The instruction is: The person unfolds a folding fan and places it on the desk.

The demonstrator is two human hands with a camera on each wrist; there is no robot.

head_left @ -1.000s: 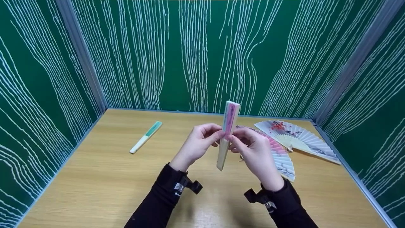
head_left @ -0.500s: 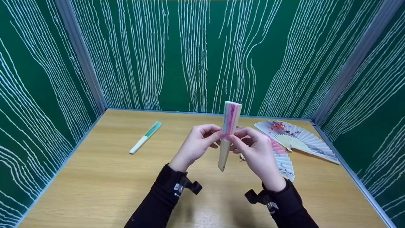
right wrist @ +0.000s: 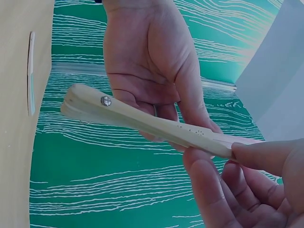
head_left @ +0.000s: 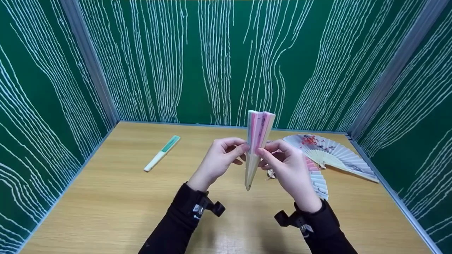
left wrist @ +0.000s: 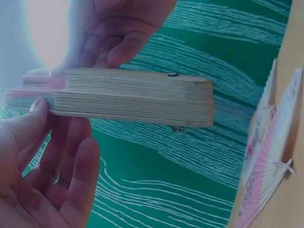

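Note:
A folding fan (head_left: pixel 257 137) with pink, pale green and white paper stands upright between both hands, raised over the table. Its upper end is slightly spread, while the wooden ribs stay together at the lower, riveted end. My left hand (head_left: pixel 223 157) pinches its left side between thumb and fingers. On the other side my right hand (head_left: pixel 287 167) pinches the right outer rib. A metal rivet (right wrist: pixel 106 101) shows near the narrow end in the right wrist view. Bright glare covers part of the paper in the left wrist view.
A folded green fan (head_left: pixel 162 153) lies on the table (head_left: pixel 141 208) at the left. To the right lie a spread white fan (head_left: pixel 332 155) with red blossoms and a spread pink-and-white fan (head_left: pixel 317 180), partly behind my right hand. Green, white-lined panels (head_left: pixel 192 70) wall the table.
The held fan has begun to spread at its top, showing more pink folds. My right hand has moved slightly right; the left has hardly moved.

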